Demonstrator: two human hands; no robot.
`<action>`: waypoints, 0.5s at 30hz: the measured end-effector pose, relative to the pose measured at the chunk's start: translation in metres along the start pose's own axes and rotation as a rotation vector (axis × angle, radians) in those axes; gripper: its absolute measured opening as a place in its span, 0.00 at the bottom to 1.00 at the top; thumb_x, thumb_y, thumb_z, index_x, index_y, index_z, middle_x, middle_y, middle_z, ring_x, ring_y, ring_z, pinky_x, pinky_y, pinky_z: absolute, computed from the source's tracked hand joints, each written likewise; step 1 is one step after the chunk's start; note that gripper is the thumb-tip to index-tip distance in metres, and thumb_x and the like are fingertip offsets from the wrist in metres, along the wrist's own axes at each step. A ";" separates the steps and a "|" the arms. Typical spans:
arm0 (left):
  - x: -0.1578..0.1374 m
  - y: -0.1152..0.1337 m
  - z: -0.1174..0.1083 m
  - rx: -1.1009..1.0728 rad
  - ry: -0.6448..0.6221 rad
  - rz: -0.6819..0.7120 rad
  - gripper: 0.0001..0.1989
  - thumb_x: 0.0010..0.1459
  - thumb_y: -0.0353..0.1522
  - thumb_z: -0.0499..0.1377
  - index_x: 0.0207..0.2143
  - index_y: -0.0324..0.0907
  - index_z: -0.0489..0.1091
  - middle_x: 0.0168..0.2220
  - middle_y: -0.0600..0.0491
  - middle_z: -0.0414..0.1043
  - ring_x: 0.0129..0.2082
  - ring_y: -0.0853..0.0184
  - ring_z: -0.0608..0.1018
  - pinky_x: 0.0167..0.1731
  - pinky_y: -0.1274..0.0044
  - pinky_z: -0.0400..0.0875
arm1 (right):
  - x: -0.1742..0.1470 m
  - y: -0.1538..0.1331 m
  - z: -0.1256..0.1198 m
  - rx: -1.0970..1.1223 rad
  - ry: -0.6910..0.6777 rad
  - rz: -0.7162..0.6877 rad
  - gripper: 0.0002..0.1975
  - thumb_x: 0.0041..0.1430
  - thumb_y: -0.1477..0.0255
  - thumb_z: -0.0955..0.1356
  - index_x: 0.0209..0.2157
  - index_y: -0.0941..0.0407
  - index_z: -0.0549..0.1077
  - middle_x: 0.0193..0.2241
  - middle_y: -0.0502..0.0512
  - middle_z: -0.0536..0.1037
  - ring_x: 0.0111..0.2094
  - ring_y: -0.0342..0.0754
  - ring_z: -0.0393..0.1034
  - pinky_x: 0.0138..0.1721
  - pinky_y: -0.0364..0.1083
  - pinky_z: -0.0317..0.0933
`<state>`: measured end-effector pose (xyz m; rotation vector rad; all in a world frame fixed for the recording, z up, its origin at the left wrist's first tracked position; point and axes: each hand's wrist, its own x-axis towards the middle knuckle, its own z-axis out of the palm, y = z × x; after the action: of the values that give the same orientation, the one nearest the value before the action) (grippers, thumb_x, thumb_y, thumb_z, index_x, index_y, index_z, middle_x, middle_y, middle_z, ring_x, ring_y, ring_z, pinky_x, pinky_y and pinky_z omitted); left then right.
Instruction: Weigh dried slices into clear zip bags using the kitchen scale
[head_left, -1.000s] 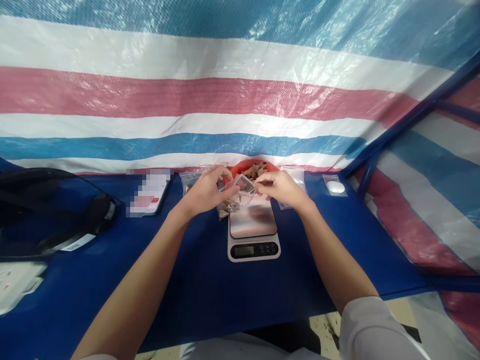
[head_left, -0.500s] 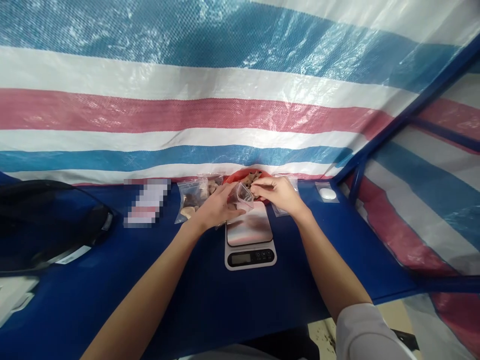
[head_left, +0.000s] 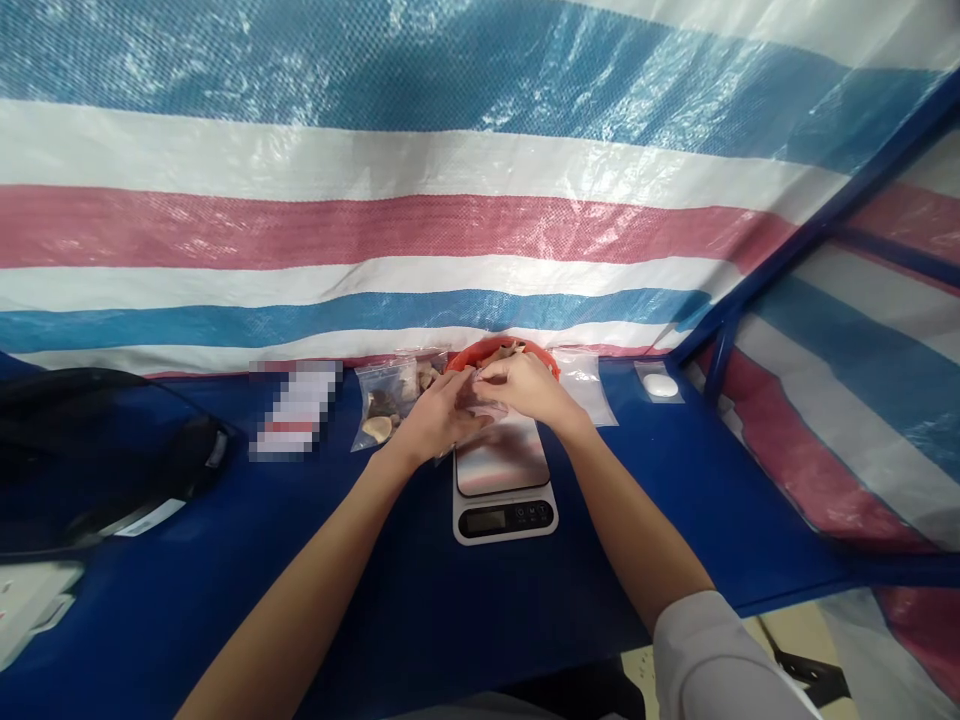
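Left hand point(head_left: 442, 412) gripping bag point(head_left: 489, 410) over scale point(head_left: 504, 465) far end. Right hand point(head_left: 526, 387) at bag, fingers bunched, can't tell if gripping. Hold mouth wide, left steady, don't lean on scale.

The scale point(head_left: 505, 494) pairs smooth white plastic with a glossy, mirror-like plate point(head_left: 502, 460) (it looks like polished metal). At far, the striped sheet point(head_left: 390, 230) is shiny woven plastic, its texture finely rough. The clear bag point(head_left: 376, 384) on the left is thin, glossy plastic; the blue counter point(head_left: 435, 610) looks smooth and matt.
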<state>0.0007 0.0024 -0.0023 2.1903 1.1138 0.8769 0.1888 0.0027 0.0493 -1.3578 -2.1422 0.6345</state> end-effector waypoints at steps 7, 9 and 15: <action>0.000 0.008 -0.021 0.053 -0.090 -0.133 0.35 0.49 0.45 0.69 0.58 0.42 0.68 0.43 0.48 0.78 0.39 0.58 0.79 0.43 0.69 0.74 | -0.005 0.016 -0.018 0.529 -0.080 -0.076 0.11 0.58 0.62 0.71 0.34 0.56 0.81 0.31 0.51 0.81 0.30 0.44 0.73 0.33 0.43 0.65; 0.000 0.011 -0.029 0.074 -0.120 -0.140 0.31 0.50 0.47 0.68 0.54 0.44 0.71 0.38 0.52 0.78 0.35 0.61 0.78 0.38 0.72 0.72 | -0.007 0.019 -0.023 0.579 -0.073 -0.067 0.12 0.58 0.60 0.72 0.34 0.56 0.81 0.32 0.52 0.81 0.28 0.44 0.72 0.32 0.44 0.67; 0.001 0.012 -0.045 0.081 -0.135 -0.182 0.26 0.50 0.51 0.67 0.46 0.44 0.74 0.35 0.53 0.78 0.32 0.62 0.77 0.34 0.75 0.68 | -0.006 0.035 -0.025 0.709 0.032 -0.071 0.14 0.56 0.59 0.74 0.34 0.56 0.81 0.32 0.54 0.83 0.34 0.47 0.77 0.36 0.45 0.72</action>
<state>-0.0263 0.0046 0.0357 2.1364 1.2780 0.6064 0.2300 0.0135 0.0449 -0.8840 -1.6736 1.1858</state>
